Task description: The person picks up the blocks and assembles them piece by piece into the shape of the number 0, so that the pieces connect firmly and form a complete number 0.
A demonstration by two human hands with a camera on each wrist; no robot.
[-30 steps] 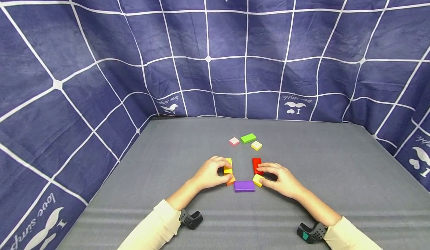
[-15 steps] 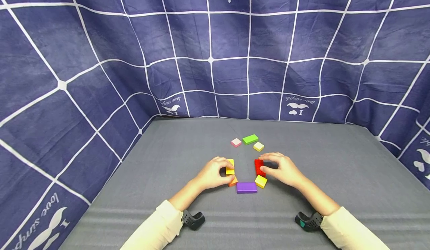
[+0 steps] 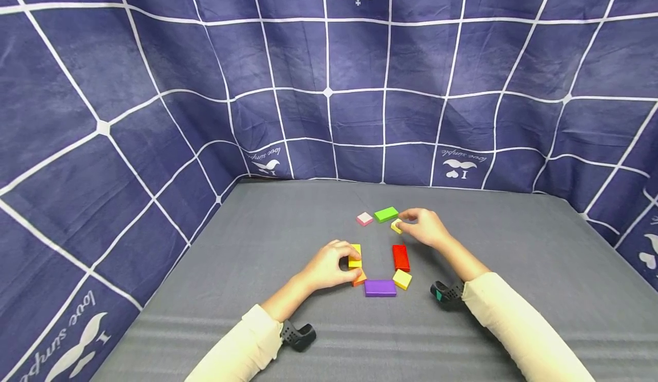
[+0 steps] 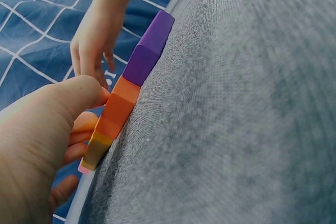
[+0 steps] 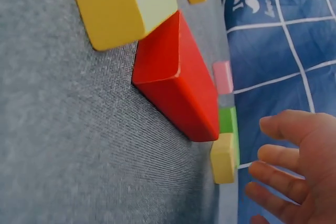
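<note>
My left hand (image 3: 329,266) rests at the left side of a loose ring of toy blocks. Its thumb touches the orange block (image 4: 119,107), while the fingers bend over the long yellow block (image 3: 355,263). At the far right of the ring, my right hand (image 3: 424,226) reaches over a small pale yellow block (image 3: 395,226). In the right wrist view its fingers (image 5: 281,174) are spread, with nothing between them, and that block (image 5: 222,160) lies beyond the fingertips. A long green block (image 3: 386,214) lies beside it.
A small pink block (image 3: 364,218) lies left of the green one. Nearer are a red block (image 3: 401,258), a small yellow block (image 3: 402,279) and a purple block (image 3: 380,288). Dark blue gridded cloth (image 3: 354,113) hangs behind the grey tabletop (image 3: 288,216).
My right hand has left the small yellow block, passed over the red block, and moved away from me to the pale yellow one. The left hand stays by the yellow and orange blocks.
</note>
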